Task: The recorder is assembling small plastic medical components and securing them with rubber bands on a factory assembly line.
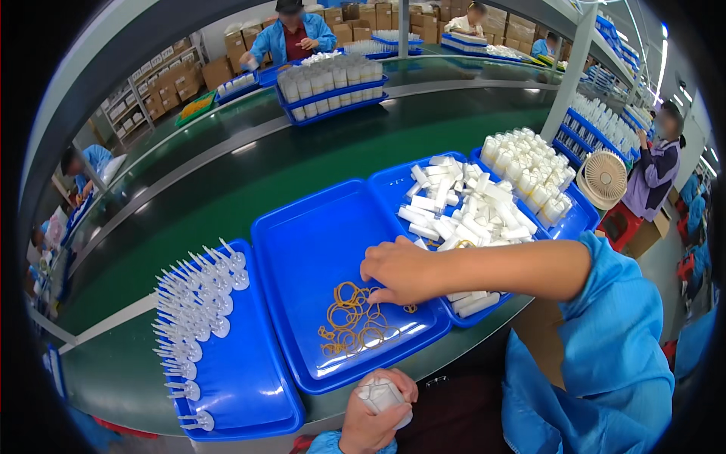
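At the lower edge my left hand (370,416) is closed around a bundle of white pieces (380,395), its segmented end facing up. My right hand (401,272) reaches across from the right, over the right part of a blue tray (302,234). Its thumb and forefinger are bent and a little apart, beside a loose heap of tan rubber bands (349,318); no band shows clearly between them. More bands lie partly hidden under the hand. Loose white pieces (461,200) fill the blue tray beyond my right forearm.
On the left, a blue tray (242,378) holds rows of clear stemmed plastic parts (197,303). Bundled white pieces (529,170) stand at the right, near a round fan (603,178). Across the green conveyor (219,181) are stacked trays (333,98) and a co-worker (291,41).
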A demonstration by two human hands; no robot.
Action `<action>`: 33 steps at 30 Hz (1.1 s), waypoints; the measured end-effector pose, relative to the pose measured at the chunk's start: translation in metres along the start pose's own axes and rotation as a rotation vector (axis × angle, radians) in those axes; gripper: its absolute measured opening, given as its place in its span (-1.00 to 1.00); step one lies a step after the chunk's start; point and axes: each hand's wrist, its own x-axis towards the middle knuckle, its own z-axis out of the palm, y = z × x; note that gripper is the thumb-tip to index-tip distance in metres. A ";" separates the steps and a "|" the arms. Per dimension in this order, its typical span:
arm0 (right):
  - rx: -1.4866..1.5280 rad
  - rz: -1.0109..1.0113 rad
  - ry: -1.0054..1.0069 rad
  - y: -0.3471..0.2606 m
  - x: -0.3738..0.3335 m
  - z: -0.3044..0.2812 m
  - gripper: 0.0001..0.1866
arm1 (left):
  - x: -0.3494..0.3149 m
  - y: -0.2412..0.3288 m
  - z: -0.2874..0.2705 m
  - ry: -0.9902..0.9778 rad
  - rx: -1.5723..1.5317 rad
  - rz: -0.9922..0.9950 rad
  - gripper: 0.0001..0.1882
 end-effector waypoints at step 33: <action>0.816 -0.763 -0.034 -0.091 -0.123 -0.020 -0.86 | 0.030 0.019 0.014 -0.033 0.832 0.291 0.18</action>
